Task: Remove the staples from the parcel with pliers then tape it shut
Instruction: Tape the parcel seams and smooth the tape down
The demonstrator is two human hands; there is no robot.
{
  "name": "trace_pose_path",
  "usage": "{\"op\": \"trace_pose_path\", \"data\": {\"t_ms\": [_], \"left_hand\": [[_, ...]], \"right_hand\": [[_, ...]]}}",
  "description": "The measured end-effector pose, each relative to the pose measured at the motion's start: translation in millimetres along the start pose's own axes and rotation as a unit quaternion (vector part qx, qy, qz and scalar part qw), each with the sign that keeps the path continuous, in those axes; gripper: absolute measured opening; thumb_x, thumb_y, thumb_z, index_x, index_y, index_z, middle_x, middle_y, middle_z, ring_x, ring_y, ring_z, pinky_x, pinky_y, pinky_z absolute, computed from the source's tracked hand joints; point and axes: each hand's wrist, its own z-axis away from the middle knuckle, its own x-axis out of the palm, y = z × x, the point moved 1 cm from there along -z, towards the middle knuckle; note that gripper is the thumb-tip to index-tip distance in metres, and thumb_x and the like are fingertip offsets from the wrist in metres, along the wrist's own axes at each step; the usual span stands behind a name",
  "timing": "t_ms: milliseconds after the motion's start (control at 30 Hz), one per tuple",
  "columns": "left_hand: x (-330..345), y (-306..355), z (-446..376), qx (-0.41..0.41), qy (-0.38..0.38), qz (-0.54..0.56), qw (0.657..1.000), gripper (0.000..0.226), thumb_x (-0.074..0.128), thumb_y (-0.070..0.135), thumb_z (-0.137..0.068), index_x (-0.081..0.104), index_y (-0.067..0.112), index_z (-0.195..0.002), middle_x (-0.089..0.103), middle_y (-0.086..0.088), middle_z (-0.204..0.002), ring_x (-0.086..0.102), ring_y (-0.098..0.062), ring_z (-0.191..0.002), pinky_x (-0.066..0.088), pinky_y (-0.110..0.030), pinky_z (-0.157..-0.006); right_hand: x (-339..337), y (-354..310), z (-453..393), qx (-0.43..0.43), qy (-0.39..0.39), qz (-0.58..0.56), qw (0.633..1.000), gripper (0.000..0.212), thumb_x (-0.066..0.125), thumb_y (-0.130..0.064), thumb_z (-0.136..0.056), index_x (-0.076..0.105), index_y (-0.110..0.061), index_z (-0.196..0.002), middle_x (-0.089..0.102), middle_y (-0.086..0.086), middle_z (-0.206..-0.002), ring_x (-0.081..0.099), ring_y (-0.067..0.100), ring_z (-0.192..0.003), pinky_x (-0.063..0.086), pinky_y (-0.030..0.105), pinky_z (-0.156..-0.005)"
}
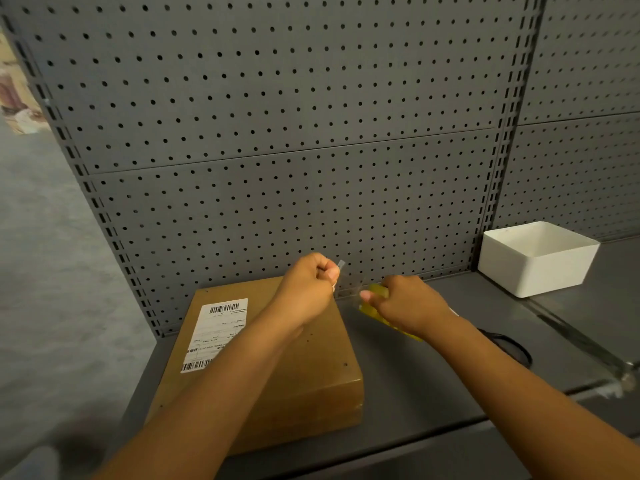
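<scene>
dim, even light | soft shadows | wide-angle edge bowing | slight blur

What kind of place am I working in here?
Probably a packing or stockroom bench: a grey pegboard wall with slotted uprights backs a metal shelf, which holds a labelled parcel and a white bin.

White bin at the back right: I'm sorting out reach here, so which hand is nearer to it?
Right. The right hand, gripping the yellow tape dispenser, is left of the white bin with bare shelf between. The left hand is farther left, above the parcel.
</scene>
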Motion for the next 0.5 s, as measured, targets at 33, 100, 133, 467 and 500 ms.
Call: {"op": "trace_pose_path", "data": {"t_ms": [33, 100, 133, 467, 500], "left_hand": [[-3, -1, 1, 0.0, -0.002, -0.003, 1.0, 0.016, 0.044, 0.01, -0.095, 0.056, 0.018, -0.089, 0.052, 0.003, -0.079, 0.048, -0.012, -0.074, 0.039, -0.023, -0.064], [-9, -4, 1, -0.012, 0.007, 0.004, 1.0, 0.014, 0.045, 0.011, -0.095, 0.058, 0.016, -0.092, 0.054, 0.003, -0.079, 0.048, -0.011, -0.072, 0.04, -0.023, -0.064], [-13, -6, 0, -0.022, 0.015, 0.01, 1.0, 0.012, 0.047, 0.012, -0.095, 0.059, 0.016, -0.093, 0.055, 0.003, -0.08, 0.049, -0.01, -0.072, 0.041, -0.023, -0.065], [-29, -20, -1, -0.103, 0.028, 0.075, 0.992, 0.017, 0.062, 0.028, -0.091, 0.063, 0.012, -0.097, 0.059, 0.0, -0.076, 0.053, -0.014, -0.074, 0.046, -0.025, -0.067], [-29, -22, 1, -0.104, 0.038, 0.073, 0.991, 0.018, 0.064, 0.028, -0.09, 0.064, 0.012, -0.097, 0.06, 0.0, -0.076, 0.053, -0.013, -0.072, 0.046, -0.024, -0.064]], "right_hand": [[0, 3, 1, 0.001, -0.003, -0.002, 1.0, 0.052, 0.047, -0.06, -0.09, 0.06, -0.013, -0.106, 0.062, 0.008, -0.095, 0.056, 0.023, -0.083, 0.046, 0.032, -0.07], [-1, 11, 2, -0.013, -0.016, -0.031, 0.999, 0.056, 0.049, -0.063, -0.086, 0.061, -0.01, -0.1, 0.064, 0.009, -0.089, 0.059, 0.022, -0.08, 0.047, 0.034, -0.068], [-2, 15, 3, -0.022, -0.023, -0.048, 0.998, 0.056, 0.051, -0.064, -0.085, 0.06, -0.009, -0.092, 0.062, 0.009, -0.082, 0.058, 0.021, -0.074, 0.045, 0.033, -0.063], [-16, 24, 11, -0.025, -0.032, -0.186, 0.982, 0.047, 0.06, -0.054, -0.084, 0.062, -0.007, -0.081, 0.059, 0.009, -0.071, 0.053, 0.013, -0.064, 0.039, 0.026, -0.059], [-18, 23, 12, -0.026, -0.027, -0.188, 0.981, 0.042, 0.062, -0.052, -0.085, 0.063, -0.011, -0.081, 0.061, 0.007, -0.073, 0.054, 0.014, -0.066, 0.04, 0.027, -0.06]]}}
